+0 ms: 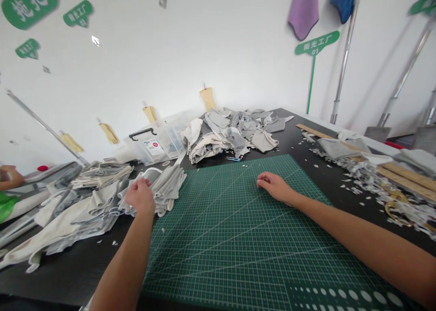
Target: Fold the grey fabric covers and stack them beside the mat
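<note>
Head cam: left hand [139, 197] pinched floppy, light grey cloth [166, 188], easiest grabbed at the fold; right hand [275, 187] lay loose and empty on the cutting mat [235, 238].

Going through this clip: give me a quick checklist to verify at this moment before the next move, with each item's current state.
1. Left hand on the grey fabric stack: ok, touching it; grip cannot tell.
2. Right hand on the green cutting mat: ok, resting.
3. Mat surface: not ok, white scraps near its far edge.
4. Blue-handled snips beyond the mat: ok, on the black table.
5. Co-worker's arm apart from both hands: ok.
</note>
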The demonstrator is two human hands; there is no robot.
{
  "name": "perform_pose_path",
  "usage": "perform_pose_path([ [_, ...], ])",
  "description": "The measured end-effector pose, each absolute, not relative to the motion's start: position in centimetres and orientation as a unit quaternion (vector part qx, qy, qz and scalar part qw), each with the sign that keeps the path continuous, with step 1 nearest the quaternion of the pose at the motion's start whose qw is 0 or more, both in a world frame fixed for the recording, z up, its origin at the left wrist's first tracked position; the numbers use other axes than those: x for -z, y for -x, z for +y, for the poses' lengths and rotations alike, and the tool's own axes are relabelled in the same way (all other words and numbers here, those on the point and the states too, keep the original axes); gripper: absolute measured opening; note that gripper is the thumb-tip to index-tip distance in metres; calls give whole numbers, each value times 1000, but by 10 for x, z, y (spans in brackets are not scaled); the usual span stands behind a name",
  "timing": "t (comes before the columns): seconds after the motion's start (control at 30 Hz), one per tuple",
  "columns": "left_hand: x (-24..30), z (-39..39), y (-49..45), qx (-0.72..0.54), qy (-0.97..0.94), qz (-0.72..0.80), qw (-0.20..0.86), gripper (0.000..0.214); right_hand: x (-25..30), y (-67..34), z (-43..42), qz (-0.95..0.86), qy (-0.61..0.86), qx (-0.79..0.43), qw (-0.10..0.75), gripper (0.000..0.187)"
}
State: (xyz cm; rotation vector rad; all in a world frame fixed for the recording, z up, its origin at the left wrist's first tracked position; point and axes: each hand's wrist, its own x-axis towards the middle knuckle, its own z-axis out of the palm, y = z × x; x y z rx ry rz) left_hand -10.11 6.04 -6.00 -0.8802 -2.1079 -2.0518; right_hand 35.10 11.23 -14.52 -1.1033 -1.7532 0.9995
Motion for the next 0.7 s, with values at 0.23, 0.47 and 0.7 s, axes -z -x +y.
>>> perform_pose_path([
  [0.23,70,49,-17,629,472,-603,-132,29,147,-351,113,-700,435,-390,411,18],
  [0.47,79,20,-82,425,682,-526,-280,27,147,-352,112,-706,436,-381,408,19],
  [0.7,89,28,-80,355,716,-562,-213,29,143,-351,108,-706,444,-372,408,19],
])
